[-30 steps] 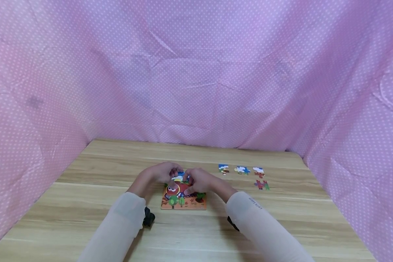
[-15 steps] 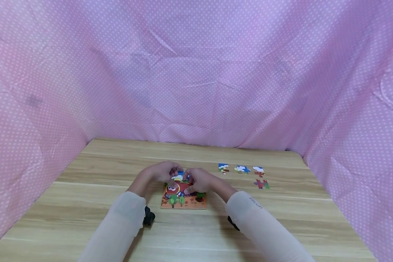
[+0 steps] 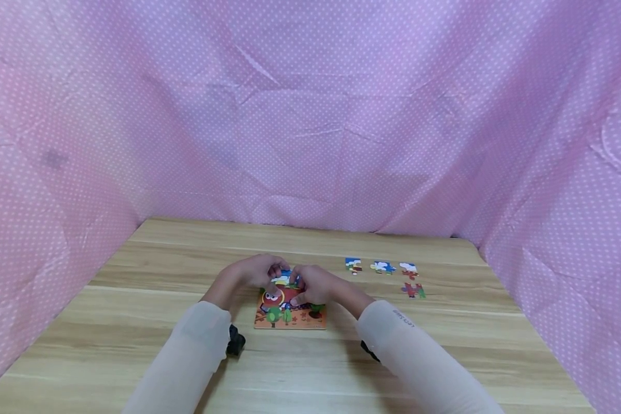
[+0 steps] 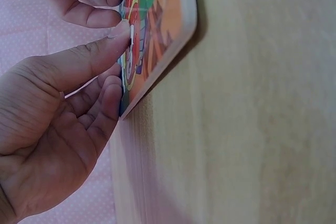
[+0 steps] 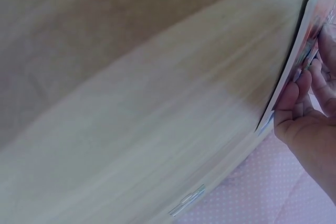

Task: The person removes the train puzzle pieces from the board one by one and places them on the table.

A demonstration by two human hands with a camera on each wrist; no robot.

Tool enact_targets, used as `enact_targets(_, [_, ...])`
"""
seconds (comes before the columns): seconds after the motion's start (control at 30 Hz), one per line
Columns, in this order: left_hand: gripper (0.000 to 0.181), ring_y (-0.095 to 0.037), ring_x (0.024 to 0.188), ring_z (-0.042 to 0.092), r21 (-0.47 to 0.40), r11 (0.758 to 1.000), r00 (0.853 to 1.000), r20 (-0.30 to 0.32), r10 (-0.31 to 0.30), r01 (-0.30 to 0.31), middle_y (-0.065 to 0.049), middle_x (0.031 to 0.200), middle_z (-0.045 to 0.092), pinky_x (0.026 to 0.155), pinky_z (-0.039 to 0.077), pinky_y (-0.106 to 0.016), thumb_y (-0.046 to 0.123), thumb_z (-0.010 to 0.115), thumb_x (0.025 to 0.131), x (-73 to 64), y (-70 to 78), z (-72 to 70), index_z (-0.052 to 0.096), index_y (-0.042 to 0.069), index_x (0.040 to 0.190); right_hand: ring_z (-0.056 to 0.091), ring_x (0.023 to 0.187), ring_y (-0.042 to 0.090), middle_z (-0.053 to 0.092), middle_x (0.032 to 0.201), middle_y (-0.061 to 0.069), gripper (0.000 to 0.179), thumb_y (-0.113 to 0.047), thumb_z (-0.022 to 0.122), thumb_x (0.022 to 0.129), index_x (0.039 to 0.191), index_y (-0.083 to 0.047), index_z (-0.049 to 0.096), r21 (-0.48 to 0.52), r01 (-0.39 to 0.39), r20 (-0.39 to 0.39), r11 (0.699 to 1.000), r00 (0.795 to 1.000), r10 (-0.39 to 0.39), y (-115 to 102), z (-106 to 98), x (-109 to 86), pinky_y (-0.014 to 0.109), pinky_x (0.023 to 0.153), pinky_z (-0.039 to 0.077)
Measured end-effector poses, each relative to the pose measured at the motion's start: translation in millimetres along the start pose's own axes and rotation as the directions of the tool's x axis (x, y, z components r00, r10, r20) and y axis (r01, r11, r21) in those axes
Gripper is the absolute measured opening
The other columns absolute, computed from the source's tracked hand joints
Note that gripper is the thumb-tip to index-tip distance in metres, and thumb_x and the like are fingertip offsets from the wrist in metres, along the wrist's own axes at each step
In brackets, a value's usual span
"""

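- A puzzle board (image 3: 291,321), with a picture of a big-eyed red figure, green trees and orange ground, lies on the wooden worktop (image 3: 186,242) in front of a person.
- The left hand (image 3: 257,271) reaches over the board's far left part, its thumb touching the printed face and its other fingers bent toward the far corner.
- The right hand (image 3: 315,285) curves over the far right part, thumb and fingers bent inward. The two hands are close together; whether either pinches a piece, or only presses, I cannot tell.
- Four loose pieces (image 3: 383,268) lie beyond the right hand: three in a row, the fourth nearer the person, below the rightmost.
- The board looks light and stiff, probably card or thin wood, with a smooth, perhaps slightly slippery face. Its pale edge (image 4: 187,35) offers the best hold for shifting it whole.
- The pieces look thin and light; their narrow knobs seem the likeliest parts to bend or chip, so the broad sides suit a fingertip grip better.
- The hands hide much of the board's upper half, so any gaps there are uncertain.
- In the right-wrist view the board is cut off and the fingertips blur; a thin strip (image 5: 187,200) at the worktop's far edge is too slanted to identify.
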State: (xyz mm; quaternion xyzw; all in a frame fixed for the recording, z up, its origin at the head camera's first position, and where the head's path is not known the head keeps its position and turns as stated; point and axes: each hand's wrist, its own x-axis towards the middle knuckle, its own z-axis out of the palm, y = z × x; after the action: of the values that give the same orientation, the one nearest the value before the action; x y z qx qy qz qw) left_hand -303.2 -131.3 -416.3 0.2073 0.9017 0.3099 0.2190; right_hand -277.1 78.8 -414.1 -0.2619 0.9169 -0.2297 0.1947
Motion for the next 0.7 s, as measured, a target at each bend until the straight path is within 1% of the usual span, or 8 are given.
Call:
enact_targets(0.07, [0.056, -0.021, 0.097, 0.052, 0.004, 1.0, 1.0, -0.001, -0.001, 0.001, -0.004, 0.103, 0.059, 0.089, 0.045, -0.037, 0.005, 0.084, 0.083, -0.1, -0.5, -0.1, 0.062, 0.009, 0.133, 0.059, 0.088, 0.014, 0.062, 0.095, -0.004, 0.035, -0.026, 0.079, 0.092, 0.12, -0.013, 0.061, -0.009, -0.005, 0.001, 1.0, 1.0, 0.005, -0.9, 0.2, 0.0, 0.031, 0.085, 0.051])
enact_targets(0.27, [0.056, -0.02, 0.097, 0.052, -0.019, 1.0, 1.0, 0.0, -0.001, 0.001, -0.003, 0.104, 0.059, 0.09, 0.045, -0.037, 0.002, 0.084, 0.082, 0.0, -0.1, -0.2, 0.062, 0.009, 0.133, 0.059, 0.086, 0.013, 0.062, 0.093, -0.003, 0.037, -0.026, 0.08, 0.091, 0.12, -0.011, 0.063, -0.033, -0.022, -0.001, 0.999, 1.0, 0.022, -4.2, -0.8, 0.1, 0.03, 0.082, 0.051])
enact_targets(0.5, [0.057, -0.019, 0.098, 0.053, -0.008, 1.0, 1.0, 0.01, 0.017, -0.017, -0.003, 0.105, 0.059, 0.091, 0.046, -0.036, 0.003, 0.085, 0.082, 1.7, -0.6, -1.4, 0.061, 0.007, 0.133, 0.059, 0.087, 0.013, 0.063, 0.095, -0.002, 0.039, -0.024, 0.08, 0.091, 0.123, -0.008, 0.062, -0.02, -0.017, -0.009, 1.0, 1.0, 0.017, -6.1, -1.9, -1.0, 0.031, 0.083, 0.052])
enact_targets(0.7, [0.056, -0.02, 0.097, 0.052, -0.023, 1.0, 1.0, 0.009, 0.009, -0.009, -0.004, 0.104, 0.059, 0.09, 0.045, -0.036, 0.001, 0.084, 0.082, 0.8, 0.5, -0.3, 0.061, 0.008, 0.133, 0.06, 0.09, 0.014, 0.064, 0.097, -0.001, 0.04, -0.024, 0.08, 0.091, 0.124, -0.008, 0.063, -0.014, -0.023, -0.009, 1.0, 1.0, 0.023, -5.0, -1.4, -2.5, 0.032, 0.086, 0.053])
